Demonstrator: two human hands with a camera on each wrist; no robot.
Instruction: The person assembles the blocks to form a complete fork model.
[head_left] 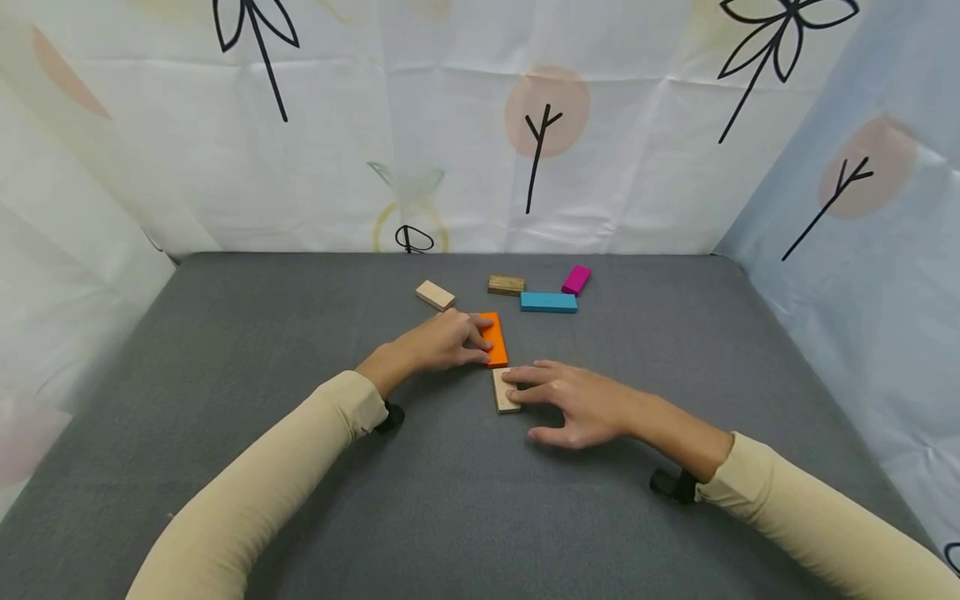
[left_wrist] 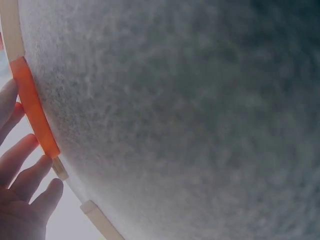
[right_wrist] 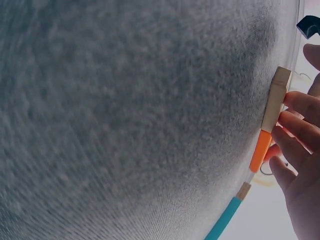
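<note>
An orange block (head_left: 496, 340) lies flat near the middle of the dark grey table, its long side pointing away from me. My left hand (head_left: 448, 340) touches its top and left side with bent, spread fingers. End to end with it, on the near side, lies a pale wooden block (head_left: 504, 393). Fingertips of my right hand (head_left: 581, 406) rest on that block, its fingers fairly straight and the thumb apart on the right. In the left wrist view, fingertips line the orange block (left_wrist: 35, 107); the right wrist view has the pale block (right_wrist: 276, 102) against the orange one.
Behind the left hand lies another pale wooden block (head_left: 435, 295). Farther back are a brown wooden block (head_left: 506, 285), a blue block (head_left: 548, 302) and a magenta block (head_left: 577, 279). A patterned white cloth (head_left: 465, 125) hangs along the table's far edge (head_left: 300, 253).
</note>
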